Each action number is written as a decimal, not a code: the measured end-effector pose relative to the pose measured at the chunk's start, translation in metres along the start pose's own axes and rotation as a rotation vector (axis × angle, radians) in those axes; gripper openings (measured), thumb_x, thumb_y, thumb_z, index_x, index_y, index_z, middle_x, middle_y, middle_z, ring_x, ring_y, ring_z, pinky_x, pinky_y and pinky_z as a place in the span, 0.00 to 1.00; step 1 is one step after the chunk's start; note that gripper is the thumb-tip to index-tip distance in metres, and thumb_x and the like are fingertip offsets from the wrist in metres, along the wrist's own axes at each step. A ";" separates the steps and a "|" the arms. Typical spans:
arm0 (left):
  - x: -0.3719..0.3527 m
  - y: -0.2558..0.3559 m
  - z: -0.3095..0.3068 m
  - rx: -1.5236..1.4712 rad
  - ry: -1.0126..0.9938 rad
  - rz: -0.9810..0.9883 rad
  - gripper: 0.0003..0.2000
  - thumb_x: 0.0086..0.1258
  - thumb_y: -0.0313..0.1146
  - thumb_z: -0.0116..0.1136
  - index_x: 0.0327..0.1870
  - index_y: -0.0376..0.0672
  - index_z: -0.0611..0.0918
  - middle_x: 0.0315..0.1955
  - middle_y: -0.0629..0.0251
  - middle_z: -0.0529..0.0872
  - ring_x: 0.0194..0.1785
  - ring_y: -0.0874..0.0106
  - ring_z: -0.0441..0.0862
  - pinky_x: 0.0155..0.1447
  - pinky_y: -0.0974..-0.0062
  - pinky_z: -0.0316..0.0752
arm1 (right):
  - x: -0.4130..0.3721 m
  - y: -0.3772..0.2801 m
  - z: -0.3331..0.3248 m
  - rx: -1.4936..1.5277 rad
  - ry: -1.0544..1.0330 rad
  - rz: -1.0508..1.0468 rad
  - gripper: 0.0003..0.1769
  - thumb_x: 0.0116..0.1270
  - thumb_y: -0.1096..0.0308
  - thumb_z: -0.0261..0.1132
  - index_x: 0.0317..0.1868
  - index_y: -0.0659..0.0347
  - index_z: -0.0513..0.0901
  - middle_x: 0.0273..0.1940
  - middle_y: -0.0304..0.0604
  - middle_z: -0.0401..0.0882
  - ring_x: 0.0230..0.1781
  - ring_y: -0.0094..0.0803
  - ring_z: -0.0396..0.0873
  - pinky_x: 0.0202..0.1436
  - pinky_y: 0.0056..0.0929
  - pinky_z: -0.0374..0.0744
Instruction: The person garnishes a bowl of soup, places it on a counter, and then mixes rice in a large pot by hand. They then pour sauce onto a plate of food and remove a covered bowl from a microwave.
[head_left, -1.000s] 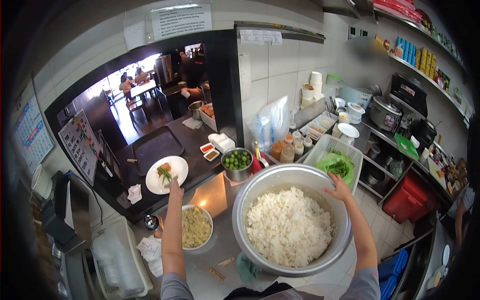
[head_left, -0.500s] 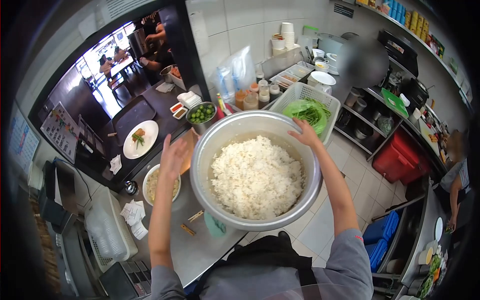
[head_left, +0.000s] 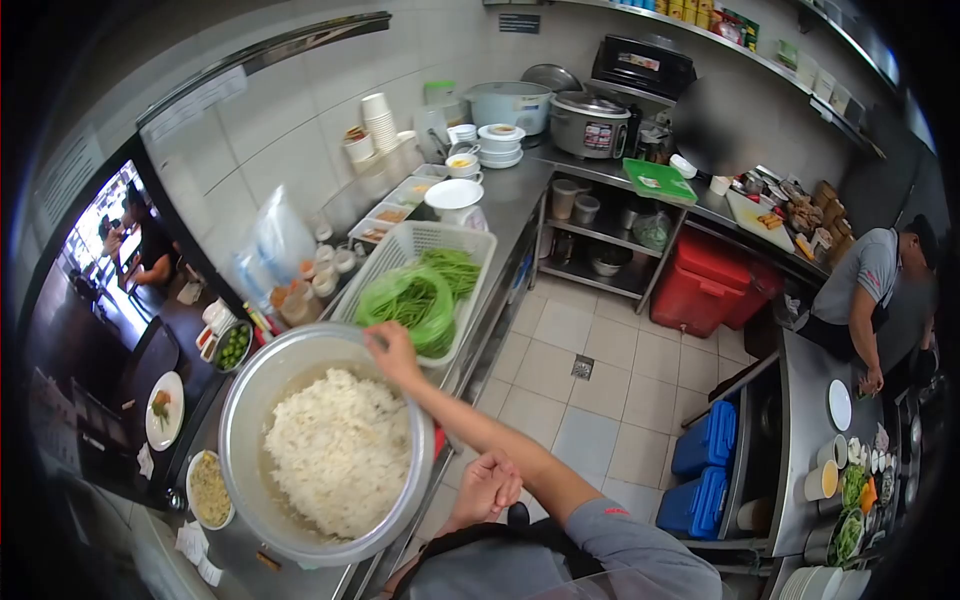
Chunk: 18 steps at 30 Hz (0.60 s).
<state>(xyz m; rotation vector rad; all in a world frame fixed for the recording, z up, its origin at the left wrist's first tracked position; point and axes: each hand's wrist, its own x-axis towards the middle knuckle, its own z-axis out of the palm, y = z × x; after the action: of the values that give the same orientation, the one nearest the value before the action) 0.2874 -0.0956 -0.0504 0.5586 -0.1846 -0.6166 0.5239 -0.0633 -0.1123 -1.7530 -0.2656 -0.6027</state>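
A big metal pot (head_left: 228, 450) full of cooked white rice (head_left: 340, 450) rests at the counter's edge. My right hand (head_left: 393, 352) grips its upper right rim, fingers hooked over the edge. Drawn back near my body, my left hand (head_left: 485, 488) is curled into a loose fist below my right forearm, apart from the pot; no object shows in it. Just beyond the pot, a green plastic bag (head_left: 408, 312) of cut green beans (head_left: 448, 272) lies in a white basket (head_left: 482, 285). A bowl of light-coloured food (head_left: 210, 488) stands left of the pot.
A bowl of green citrus (head_left: 234, 345) and a plated dish (head_left: 165, 410) stand on the left. Sauce bottles (head_left: 298, 300) line the wall side. Red bins (head_left: 692, 282), blue containers (head_left: 704, 440) and a tiled floor (head_left: 560, 355) lie right. A co-worker (head_left: 865, 290) stands at the far-right counter.
My view has swung right, so the pot appears farther left. My left hand, open beside the pot before, has come back toward my body and curled. My right hand stays on the rim.
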 end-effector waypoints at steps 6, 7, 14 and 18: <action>0.079 -0.011 0.016 0.313 0.088 0.088 0.16 0.72 0.33 0.40 0.20 0.40 0.68 0.09 0.71 0.64 0.12 0.83 0.57 0.16 0.84 0.52 | -0.005 -0.024 -0.020 -0.023 -0.116 -0.036 0.09 0.56 0.70 0.62 0.38 0.59 0.78 0.37 0.44 0.76 0.41 0.38 0.73 0.46 0.34 0.71; 0.093 -0.010 0.017 0.343 0.106 0.118 0.16 0.72 0.33 0.41 0.20 0.40 0.68 0.09 0.71 0.63 0.12 0.83 0.57 0.17 0.84 0.52 | -0.009 -0.028 -0.034 0.016 -0.179 -0.044 0.09 0.56 0.70 0.62 0.38 0.59 0.78 0.37 0.44 0.76 0.41 0.38 0.74 0.46 0.34 0.71; 0.242 -0.010 0.039 0.438 0.039 0.183 0.16 0.71 0.35 0.42 0.19 0.41 0.67 0.12 0.70 0.65 0.14 0.82 0.58 0.19 0.84 0.52 | 0.042 0.020 -0.139 0.821 -0.918 0.119 0.08 0.57 0.70 0.63 0.39 0.60 0.78 0.37 0.42 0.77 0.39 0.31 0.75 0.43 0.29 0.73; 0.341 -0.021 0.046 0.488 -0.081 0.061 0.16 0.71 0.35 0.44 0.20 0.40 0.68 0.14 0.69 0.68 0.15 0.83 0.60 0.19 0.87 0.53 | 0.146 0.127 -0.198 0.782 -0.716 0.262 0.08 0.58 0.71 0.63 0.39 0.60 0.78 0.36 0.40 0.78 0.38 0.28 0.76 0.41 0.27 0.75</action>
<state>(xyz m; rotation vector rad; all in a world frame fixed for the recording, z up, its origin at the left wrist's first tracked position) 0.5363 -0.3323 -0.0234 0.9950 -0.4333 -0.5357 0.6570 -0.3066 -0.1092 -1.1369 -0.6521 0.3272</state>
